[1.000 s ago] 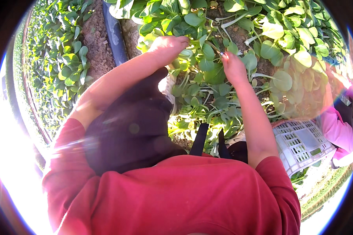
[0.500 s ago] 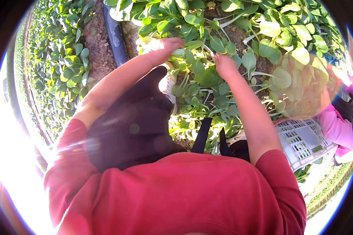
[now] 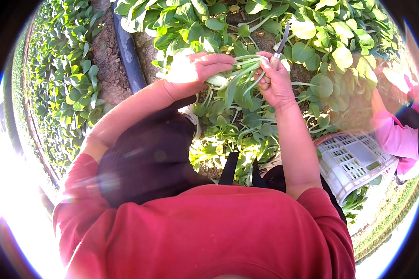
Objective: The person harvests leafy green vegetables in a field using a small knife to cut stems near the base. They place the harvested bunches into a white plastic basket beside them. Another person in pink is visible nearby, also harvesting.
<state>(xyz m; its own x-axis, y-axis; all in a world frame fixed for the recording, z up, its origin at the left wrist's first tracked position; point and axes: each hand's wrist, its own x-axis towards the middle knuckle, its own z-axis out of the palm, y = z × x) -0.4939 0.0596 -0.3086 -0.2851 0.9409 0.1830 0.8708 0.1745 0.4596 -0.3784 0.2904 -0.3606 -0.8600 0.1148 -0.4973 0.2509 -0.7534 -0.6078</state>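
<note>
My left hand (image 3: pixel 196 70) is closed around the pale base of a bunch of leafy greens (image 3: pixel 241 80), with its stalks and leaves pointing right. My right hand (image 3: pixel 275 84) grips a small knife (image 3: pixel 283 41), its curved blade pointing up and away from me. The fingers of that hand also pinch the ends of some stalks, so the bunch stretches between both hands. Below them, cut leaves (image 3: pixel 253 122) lie loose over the ground. Bright sunlight washes out part of my left hand.
Leafy plants (image 3: pixel 186 21) grow ahead, with another bed (image 3: pixel 65 88) at left. A dark hose (image 3: pixel 129 51) runs along the soil between them. At right, a white plastic crate (image 3: pixel 354 158) lies tilted, near another person's pink sleeve (image 3: pixel 393 135).
Both hands have lifted from among the plants with the bunch between them. The knife now shows in my right hand. The other person's arm has shifted slightly.
</note>
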